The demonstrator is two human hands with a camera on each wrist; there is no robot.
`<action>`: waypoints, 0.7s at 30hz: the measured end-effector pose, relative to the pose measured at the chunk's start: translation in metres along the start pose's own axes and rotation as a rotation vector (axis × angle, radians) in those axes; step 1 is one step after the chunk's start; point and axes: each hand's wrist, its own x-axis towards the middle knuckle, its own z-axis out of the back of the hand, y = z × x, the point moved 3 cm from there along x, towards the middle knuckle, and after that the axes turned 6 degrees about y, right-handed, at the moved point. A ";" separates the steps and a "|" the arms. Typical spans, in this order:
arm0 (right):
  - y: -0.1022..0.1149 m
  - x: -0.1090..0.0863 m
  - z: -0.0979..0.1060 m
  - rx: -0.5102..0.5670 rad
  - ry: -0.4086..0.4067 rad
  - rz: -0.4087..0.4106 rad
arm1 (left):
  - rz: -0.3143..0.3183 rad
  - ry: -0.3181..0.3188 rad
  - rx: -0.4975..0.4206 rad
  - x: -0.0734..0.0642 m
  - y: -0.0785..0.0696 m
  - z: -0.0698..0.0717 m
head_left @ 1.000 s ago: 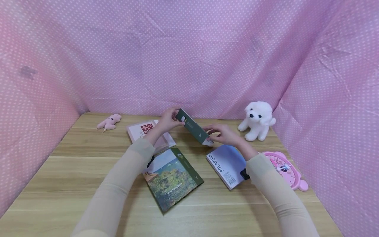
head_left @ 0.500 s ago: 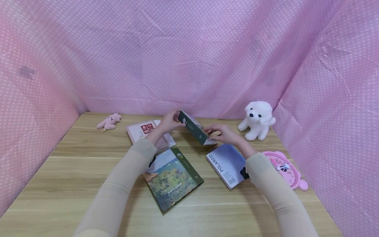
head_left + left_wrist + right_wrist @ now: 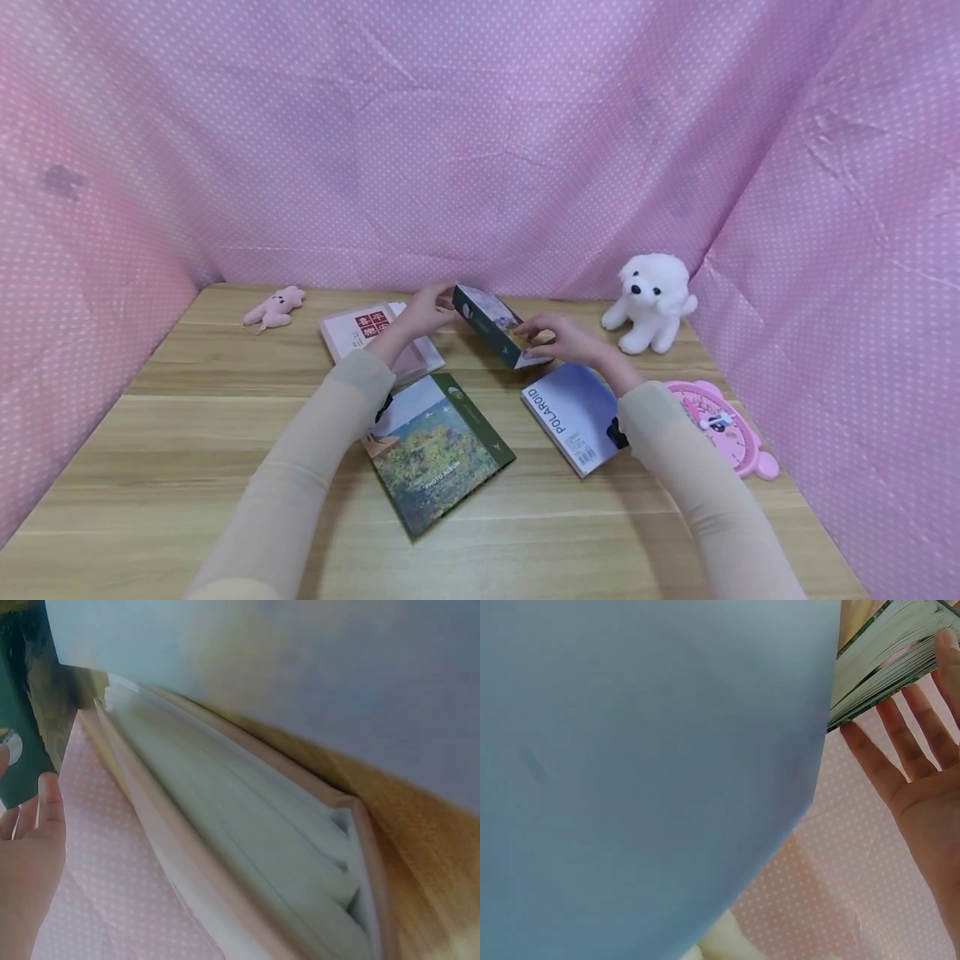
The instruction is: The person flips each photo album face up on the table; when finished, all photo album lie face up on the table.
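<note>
A thick photo album with a dark green spine is tilted at the back middle of the table, its picture cover now facing partly up. My left hand grips its left end, thumb by the spine in the left wrist view. At its right end my right hand holds the album between thumb and fingers; the right wrist view shows the page edges there. Nearer me lies a similar album marked PHOTO ALBUM. A white and blue POLAROID album lies below my right hand, partly hidden by the sleeve.
Under my left forearm is a pale pink album with red characters; its pages fill the left wrist view. A pink plush toy lies back left, a white plush dog sits back right, and a pink clock lies at the right.
The held album has tipped back and down, so more of its picture cover shows above the spine. Both hands have stayed nearly in place with it; the other things have not moved.
</note>
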 end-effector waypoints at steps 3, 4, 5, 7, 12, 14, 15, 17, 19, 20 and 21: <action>-0.003 0.001 -0.001 0.002 0.014 -0.007 | 0.015 0.031 -0.009 -0.001 0.003 -0.001; -0.004 0.001 -0.002 0.000 0.021 -0.016 | 0.014 0.039 -0.007 -0.001 0.004 -0.001; -0.010 0.002 -0.002 -0.007 0.025 -0.018 | 0.012 0.045 -0.006 0.000 0.005 -0.002; -0.010 0.002 -0.003 -0.007 0.033 -0.022 | 0.009 0.050 -0.004 0.000 0.006 -0.002; -0.011 0.002 -0.003 -0.035 0.031 -0.009 | -0.008 0.046 0.027 0.000 0.008 -0.004; -0.011 0.002 -0.003 -0.057 0.028 -0.008 | -0.004 0.049 0.038 -0.001 0.009 -0.005; -0.011 0.003 -0.003 -0.068 0.027 -0.009 | -0.001 0.051 0.047 -0.001 0.009 -0.005; -0.012 0.002 -0.004 -0.095 0.026 -0.019 | 0.005 0.058 0.062 -0.001 0.008 -0.006; -0.012 0.003 -0.005 -0.112 0.032 -0.039 | 0.012 0.063 0.078 -0.002 0.009 -0.007; -0.012 0.003 -0.005 -0.119 0.035 -0.052 | 0.014 0.065 0.088 -0.002 0.009 -0.007; -0.011 0.003 -0.006 -0.127 0.038 -0.061 | 0.014 0.067 0.096 -0.002 0.009 -0.007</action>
